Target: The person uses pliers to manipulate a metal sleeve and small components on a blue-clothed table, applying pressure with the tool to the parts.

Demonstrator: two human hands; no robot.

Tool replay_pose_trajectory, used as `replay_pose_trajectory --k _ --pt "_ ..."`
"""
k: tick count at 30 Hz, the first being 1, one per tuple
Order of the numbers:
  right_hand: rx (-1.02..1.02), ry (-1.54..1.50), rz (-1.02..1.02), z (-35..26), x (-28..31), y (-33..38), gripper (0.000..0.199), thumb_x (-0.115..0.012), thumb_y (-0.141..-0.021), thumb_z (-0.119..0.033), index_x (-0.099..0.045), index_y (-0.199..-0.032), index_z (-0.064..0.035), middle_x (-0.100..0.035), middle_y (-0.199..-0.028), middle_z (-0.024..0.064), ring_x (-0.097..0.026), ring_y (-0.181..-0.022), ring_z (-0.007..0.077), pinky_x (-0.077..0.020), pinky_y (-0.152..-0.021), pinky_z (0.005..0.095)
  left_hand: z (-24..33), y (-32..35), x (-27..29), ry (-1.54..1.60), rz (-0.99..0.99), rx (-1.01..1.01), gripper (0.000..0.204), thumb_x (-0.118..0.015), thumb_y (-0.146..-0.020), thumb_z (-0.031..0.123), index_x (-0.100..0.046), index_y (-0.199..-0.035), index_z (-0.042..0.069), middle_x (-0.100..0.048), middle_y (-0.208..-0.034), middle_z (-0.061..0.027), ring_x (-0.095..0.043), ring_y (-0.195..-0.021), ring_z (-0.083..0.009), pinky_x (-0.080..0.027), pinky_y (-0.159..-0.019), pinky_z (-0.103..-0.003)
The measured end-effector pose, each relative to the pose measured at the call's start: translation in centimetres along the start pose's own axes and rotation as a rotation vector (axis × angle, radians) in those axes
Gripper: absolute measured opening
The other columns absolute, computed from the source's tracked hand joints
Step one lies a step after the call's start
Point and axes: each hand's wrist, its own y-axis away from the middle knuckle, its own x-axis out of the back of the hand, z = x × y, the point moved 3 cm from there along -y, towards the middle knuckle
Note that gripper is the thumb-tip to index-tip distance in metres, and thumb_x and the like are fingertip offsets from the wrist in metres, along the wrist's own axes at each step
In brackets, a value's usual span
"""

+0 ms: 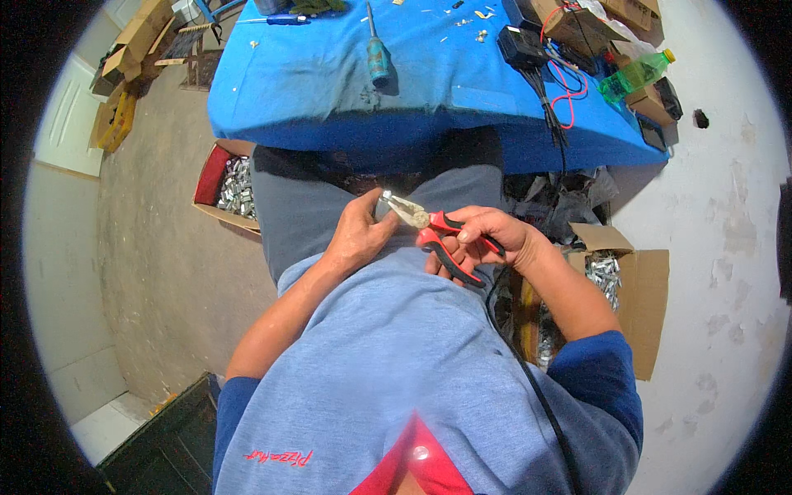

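Pliers (419, 219): pale metal nose, curved red-and-black grips (450, 262); small shiny metal piece (385, 195) at the tip.
Right hand (497, 235) grasping the grips; left hand (360, 233) fingers pinching the piece, above smooth grey cloth trousers (293, 198).

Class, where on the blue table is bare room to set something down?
Nearer the person, bare cloth lies left of the screwdriver and between it and the black box. Crowded: the right end, with cables and a green bottle.
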Motion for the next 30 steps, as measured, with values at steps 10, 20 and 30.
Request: replay_pose_trajectory --k 10,20,30 --pt "-0.076 0.134 0.14 -1.6 -0.6 0.6 0.041 -0.054 -0.087 -0.012 -0.051 -0.123 0.0068 -0.065 -0.108 0.0303 -0.071 -0.087 0.0341 -0.0608 -0.073 0.0446 -0.7 -0.1 -0.4 -0.033 0.017 -0.043 0.022 -0.062 -0.086 0.016 -0.063 -0.097 -0.003 -0.062 -0.073 -0.0102 -0.052 -0.063 -0.0129 -0.044 -0.059 -0.032" --pt "-0.074 0.156 0.249 -0.2 -0.3 -0.2 0.031 -0.055 -0.094 -0.022 -0.058 -0.112 0.0033 -0.069 -0.097 0.0234 -0.071 -0.073 0.0247 -0.0602 -0.06 0.0338 -0.1 -0.1 0.0 -0.093 0.022 -0.007 0.018 -0.063 -0.089 0.012 -0.06 -0.098 -0.003 -0.062 -0.079 -0.0054 -0.054 -0.073 -0.0104 -0.046 -0.064 -0.03" --pt "0.086 0.026 0.194 0.9 -1.9 -3.2 0.037 -0.053 -0.098 -0.034 -0.059 -0.111 0.0003 -0.068 -0.085 0.0153 -0.069 -0.067 0.0222 -0.0569 -0.052 0.0327 -1.3 -0.7 0.8 -0.216 0.273 -0.056 0.02 -0.058 -0.083 0.01 -0.061 -0.099 -0.003 -0.067 -0.082 -0.0218 -0.064 -0.069 -0.0318 -0.049 -0.064 -0.04"
